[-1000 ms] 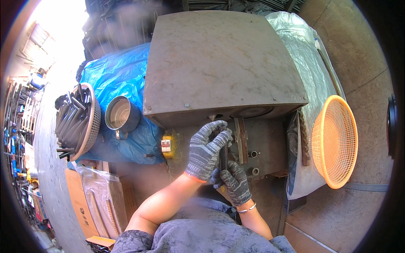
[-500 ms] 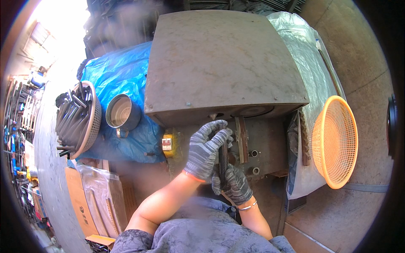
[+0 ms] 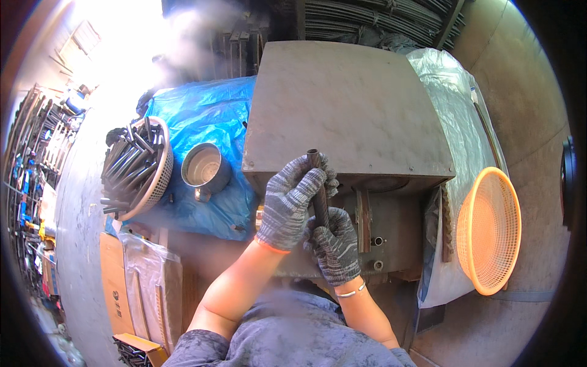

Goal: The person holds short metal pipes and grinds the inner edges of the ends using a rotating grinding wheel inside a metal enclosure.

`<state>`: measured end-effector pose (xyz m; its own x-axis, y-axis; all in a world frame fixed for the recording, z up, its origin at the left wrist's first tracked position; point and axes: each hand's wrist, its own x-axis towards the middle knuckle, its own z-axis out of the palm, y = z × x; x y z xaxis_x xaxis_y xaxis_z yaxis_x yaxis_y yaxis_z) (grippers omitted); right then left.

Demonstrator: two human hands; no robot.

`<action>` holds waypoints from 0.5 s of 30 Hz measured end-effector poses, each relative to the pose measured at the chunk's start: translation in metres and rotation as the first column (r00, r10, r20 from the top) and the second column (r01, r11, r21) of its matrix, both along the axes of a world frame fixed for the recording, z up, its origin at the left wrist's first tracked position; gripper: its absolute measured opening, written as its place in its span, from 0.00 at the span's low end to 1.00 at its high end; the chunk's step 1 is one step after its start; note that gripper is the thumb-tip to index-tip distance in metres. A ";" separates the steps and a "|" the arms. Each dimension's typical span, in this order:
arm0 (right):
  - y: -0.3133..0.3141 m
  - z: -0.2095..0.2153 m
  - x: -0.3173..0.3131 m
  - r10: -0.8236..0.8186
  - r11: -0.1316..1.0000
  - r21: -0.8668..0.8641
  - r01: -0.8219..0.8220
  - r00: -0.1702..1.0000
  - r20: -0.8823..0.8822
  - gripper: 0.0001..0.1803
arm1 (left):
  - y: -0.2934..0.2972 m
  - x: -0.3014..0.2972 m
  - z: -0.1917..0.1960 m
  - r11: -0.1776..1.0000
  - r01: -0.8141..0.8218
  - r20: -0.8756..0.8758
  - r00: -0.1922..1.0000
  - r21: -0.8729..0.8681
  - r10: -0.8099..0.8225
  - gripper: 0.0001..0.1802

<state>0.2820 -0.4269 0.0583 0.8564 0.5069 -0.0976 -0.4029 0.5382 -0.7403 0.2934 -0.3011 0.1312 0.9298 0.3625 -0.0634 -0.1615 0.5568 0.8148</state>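
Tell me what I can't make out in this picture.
In the head view:
Dark tube: lower end hidden by the right hand, middle partly covered by the left hand.
Pale basket: bottom hidden under heaped dark pieces.
Open carton: cut off by the lower edge.
Black object at right: cut off by the dark lens rim.

Metal tube [image 3: 320,209] matt (blue sheet [image 3: 205,113]: glossy plastic).
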 end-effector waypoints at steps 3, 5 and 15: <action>0.009 0.015 0.002 -0.021 0.998 0.066 0.022 1.000 -0.024 0.18 | 0.000 0.002 0.011 0.999 -0.035 0.065 0.997 -0.013 0.036 0.16; 0.010 0.021 0.002 -0.027 0.999 0.040 0.027 1.000 -0.002 0.18 | -0.001 0.001 0.018 0.998 -0.055 0.082 0.995 -0.004 0.055 0.16; 0.007 0.030 0.002 0.023 0.998 0.056 -0.023 1.000 0.004 0.16 | -0.001 0.000 0.023 0.998 -0.063 0.131 0.990 0.005 0.061 0.15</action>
